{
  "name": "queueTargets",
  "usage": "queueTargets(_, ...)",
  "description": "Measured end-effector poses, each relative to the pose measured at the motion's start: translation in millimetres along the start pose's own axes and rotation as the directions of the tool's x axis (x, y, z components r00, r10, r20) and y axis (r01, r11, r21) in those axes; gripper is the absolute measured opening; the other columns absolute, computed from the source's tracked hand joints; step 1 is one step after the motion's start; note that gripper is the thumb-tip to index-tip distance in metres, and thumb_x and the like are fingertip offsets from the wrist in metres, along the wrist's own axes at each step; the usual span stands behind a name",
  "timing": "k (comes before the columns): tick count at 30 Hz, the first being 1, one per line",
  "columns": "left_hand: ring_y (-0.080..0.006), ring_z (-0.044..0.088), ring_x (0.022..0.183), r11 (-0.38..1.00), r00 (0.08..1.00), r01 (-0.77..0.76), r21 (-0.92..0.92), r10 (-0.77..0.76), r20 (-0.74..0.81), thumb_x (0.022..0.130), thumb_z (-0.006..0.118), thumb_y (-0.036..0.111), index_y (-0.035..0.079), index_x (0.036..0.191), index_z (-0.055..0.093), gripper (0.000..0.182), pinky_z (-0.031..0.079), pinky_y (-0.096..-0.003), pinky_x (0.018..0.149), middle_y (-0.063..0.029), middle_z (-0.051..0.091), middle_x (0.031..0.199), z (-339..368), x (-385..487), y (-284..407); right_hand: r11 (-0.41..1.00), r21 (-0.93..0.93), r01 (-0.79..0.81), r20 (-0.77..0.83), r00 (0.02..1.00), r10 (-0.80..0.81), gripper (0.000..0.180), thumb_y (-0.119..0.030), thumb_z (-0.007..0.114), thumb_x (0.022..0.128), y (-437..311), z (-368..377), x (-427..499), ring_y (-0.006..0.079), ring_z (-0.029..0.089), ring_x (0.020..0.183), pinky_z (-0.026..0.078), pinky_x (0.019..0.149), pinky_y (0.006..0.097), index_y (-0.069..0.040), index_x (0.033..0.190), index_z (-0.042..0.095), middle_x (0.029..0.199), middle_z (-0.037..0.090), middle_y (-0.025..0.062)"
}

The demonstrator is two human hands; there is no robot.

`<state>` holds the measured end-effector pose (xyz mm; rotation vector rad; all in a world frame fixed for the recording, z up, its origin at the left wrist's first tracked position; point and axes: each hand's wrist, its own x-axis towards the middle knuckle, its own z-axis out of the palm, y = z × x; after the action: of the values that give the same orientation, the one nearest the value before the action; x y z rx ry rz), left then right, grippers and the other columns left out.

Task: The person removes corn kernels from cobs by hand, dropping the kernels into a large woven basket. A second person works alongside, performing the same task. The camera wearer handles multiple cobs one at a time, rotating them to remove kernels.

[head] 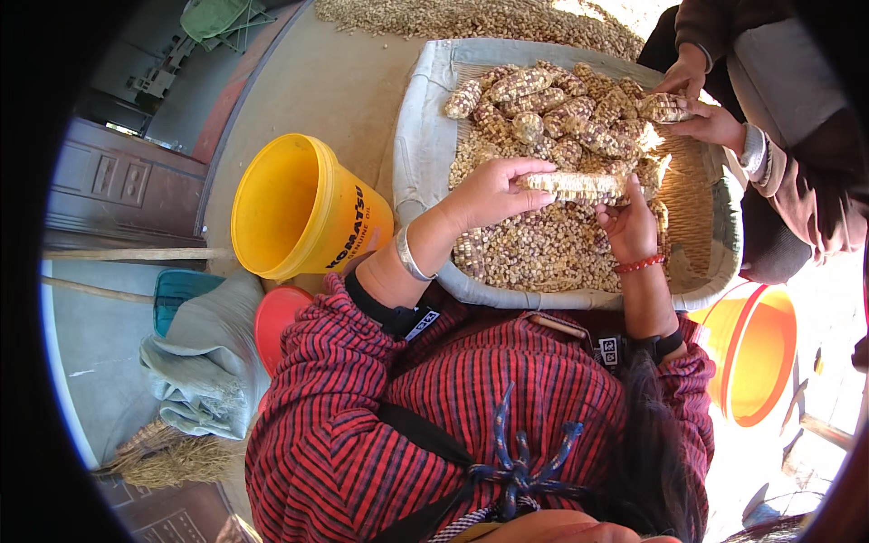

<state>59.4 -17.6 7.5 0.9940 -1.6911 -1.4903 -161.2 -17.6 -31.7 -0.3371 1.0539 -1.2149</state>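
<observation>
A partly shelled corn cob lies level between my two hands, over a large woven basket with a cloth-wrapped rim. My left hand pinches its left end between thumb and fingers. At the other end, my right hand grips it, the thumb pointing up along the cob's end. Loose yellow and purple kernels cover the basket's near part. Several unshelled corn cobs are heaped in its far part. Kernels still cover the cob's lower side, while its upper side looks pale and bare.
Another person's hands hold a corn cob over the basket's right side. A yellow plastic bucket lies tipped at left, beside a red container and a grey-green sack. An orange bucket is at right. Kernels are spread beyond the basket.
</observation>
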Motion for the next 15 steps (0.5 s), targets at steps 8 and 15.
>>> queueTargets(8,-0.0075,0.057,0.075,0.975,1.0,-0.025,0.22,0.026,-0.003,0.079,0.055,0.004,0.001,0.114,0.049,0.035,0.047,-0.0213,0.068,-0.0035,0.059,0.09,2.0,-0.8,4.0,1.0,0.002,-0.014,0.035,0.999,0.014,0.03,-0.033,0.051,0.084,-1.2,2.4,-1.9,0.0172,0.055,0.058,0.045,0.045,0.0224,-0.008,0.099,0.044,0.081,0.054,0.0059)
queueTargets(15,-0.0076,0.054,0.059,0.971,0.998,-0.058,0.231,0.062,-0.01,0.083,0.051,0.008,0.002,0.114,0.05,0.031,0.046,-0.0204,0.057,-0.0034,0.057,0.074,6.1,-2.1,10.3,0.998,0.054,0.027,0.022,0.999,-0.028,0.027,-0.03,0.051,0.085,2.4,2.3,-3.2,0.0156,0.053,0.057,0.044,0.045,0.0205,-0.009,0.1,0.045,0.08,0.053,0.0051)
